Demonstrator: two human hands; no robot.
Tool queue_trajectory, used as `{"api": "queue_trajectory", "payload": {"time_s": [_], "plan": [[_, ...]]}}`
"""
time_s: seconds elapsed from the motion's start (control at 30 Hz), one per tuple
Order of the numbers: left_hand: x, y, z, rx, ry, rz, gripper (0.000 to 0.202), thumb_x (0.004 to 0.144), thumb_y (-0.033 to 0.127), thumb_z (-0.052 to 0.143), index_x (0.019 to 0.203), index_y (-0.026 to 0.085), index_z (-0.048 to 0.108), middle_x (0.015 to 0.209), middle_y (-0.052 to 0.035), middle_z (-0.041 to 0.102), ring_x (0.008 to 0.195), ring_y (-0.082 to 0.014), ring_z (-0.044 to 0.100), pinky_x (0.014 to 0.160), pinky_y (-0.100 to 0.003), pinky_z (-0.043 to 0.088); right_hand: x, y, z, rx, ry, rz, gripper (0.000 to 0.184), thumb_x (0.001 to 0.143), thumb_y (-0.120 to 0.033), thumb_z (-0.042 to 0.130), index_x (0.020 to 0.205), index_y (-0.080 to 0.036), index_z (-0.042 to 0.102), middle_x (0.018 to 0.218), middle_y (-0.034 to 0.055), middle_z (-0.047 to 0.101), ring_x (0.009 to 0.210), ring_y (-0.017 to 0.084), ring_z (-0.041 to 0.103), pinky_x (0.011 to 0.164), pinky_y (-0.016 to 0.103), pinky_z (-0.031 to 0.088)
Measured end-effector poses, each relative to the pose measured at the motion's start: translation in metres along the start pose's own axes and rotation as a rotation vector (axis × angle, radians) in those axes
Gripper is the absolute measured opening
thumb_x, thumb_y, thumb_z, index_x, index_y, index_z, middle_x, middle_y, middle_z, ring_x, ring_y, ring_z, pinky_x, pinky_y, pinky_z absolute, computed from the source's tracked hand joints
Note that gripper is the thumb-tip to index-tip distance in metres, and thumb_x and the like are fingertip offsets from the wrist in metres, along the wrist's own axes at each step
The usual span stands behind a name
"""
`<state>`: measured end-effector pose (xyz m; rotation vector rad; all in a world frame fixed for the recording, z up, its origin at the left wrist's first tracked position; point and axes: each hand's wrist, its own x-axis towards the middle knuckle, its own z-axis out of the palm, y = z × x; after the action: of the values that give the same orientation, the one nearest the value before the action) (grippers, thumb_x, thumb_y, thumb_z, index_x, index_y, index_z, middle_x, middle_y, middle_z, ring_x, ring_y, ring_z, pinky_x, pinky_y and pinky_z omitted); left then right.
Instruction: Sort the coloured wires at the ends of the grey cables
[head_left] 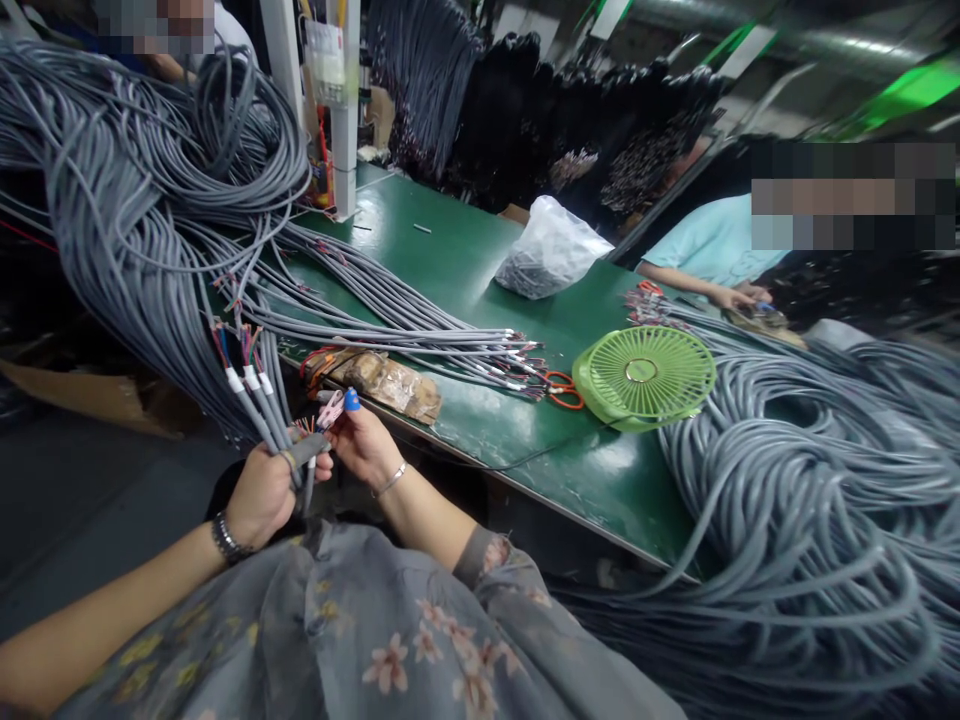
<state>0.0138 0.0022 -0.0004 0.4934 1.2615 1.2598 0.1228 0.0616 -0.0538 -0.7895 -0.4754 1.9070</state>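
Head view, at the near edge of the green table [465, 260]. My left hand [259, 495] is closed around the end of one grey cable [304, 450], held above my lap and just off the table edge. Its coloured cores [306, 426] fan out from the cut end. My right hand [364, 445], with a blue finger cot [351, 400] on one fingertip, pinches at those cores. A small pink piece sits in the pinch, too small to identify.

Other cable ends with white sleeves [251, 385] hang just beside the left hand, fed from the large hank [135, 200] at left.

On the table lie a laid-out cable bundle [390, 325], a tape-wrapped block [386, 380], orange scissors [562, 390] and a green fan [643, 375].

Risks, as I judge them:
- The cores are short, so a slack pinch could let one spring free.
- The sleeved neighbours could snag my fingers.
- The hank's weight could drag the cable back through my grip.
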Motion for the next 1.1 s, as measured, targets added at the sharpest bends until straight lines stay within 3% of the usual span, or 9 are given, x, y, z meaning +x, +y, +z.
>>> {"api": "queue_trajectory", "payload": {"time_s": [0.23, 0.47, 0.67, 1.1], "plan": [[-0.003, 0.000, -0.006, 0.023, -0.019, 0.006, 0.034, 0.039, 0.021, 0.094, 0.061, 0.017, 0.069, 0.048, 0.0003, 0.069, 0.042, -0.0137, 0.062, 0.042, -0.021, 0.052, -0.007, 0.003, -0.013, -0.106, -0.060, 0.052, 0.055, 0.085, -0.073, 0.073, 0.081, -0.018, 0.066, 0.073, 0.0018, 0.065, 0.064, 0.013, 0.056, 0.060, 0.025, 0.049], [-0.007, -0.006, -0.015, 0.054, -0.022, 0.004, 0.042, 0.031, 0.027, 0.099, 0.059, 0.016, 0.069, 0.047, -0.0006, 0.068, 0.042, -0.0149, 0.063, 0.043, -0.023, 0.054, -0.031, 0.009, -0.022, -0.303, -0.160, -0.038, 0.059, 0.051, -0.061, 0.100, 0.071, -0.019, 0.064, 0.061, -0.0045, 0.058, 0.054, 0.009, 0.045, 0.058, 0.026, 0.040], [-0.003, -0.010, -0.020, 0.118, -0.090, 0.007, 0.046, 0.033, 0.034, 0.101, 0.062, 0.016, 0.071, 0.047, -0.0024, 0.070, 0.042, -0.0153, 0.063, 0.043, -0.024, 0.054, -0.034, 0.002, -0.012, -0.416, -0.144, -0.091, 0.058, 0.048, -0.060, 0.100, 0.067, -0.019, 0.063, 0.059, -0.0045, 0.058, 0.054, 0.008, 0.044, 0.057, 0.026, 0.035], [-0.003, -0.006, -0.018, 0.024, -0.035, 0.022, 0.039, 0.032, 0.025, 0.100, 0.058, 0.016, 0.072, 0.047, -0.0030, 0.069, 0.042, -0.0149, 0.062, 0.042, -0.023, 0.053, -0.033, 0.007, -0.008, -0.370, -0.093, -0.096, 0.048, 0.053, -0.050, 0.098, 0.067, -0.020, 0.063, 0.057, -0.0054, 0.055, 0.051, 0.008, 0.043, 0.054, 0.025, 0.039]]}}
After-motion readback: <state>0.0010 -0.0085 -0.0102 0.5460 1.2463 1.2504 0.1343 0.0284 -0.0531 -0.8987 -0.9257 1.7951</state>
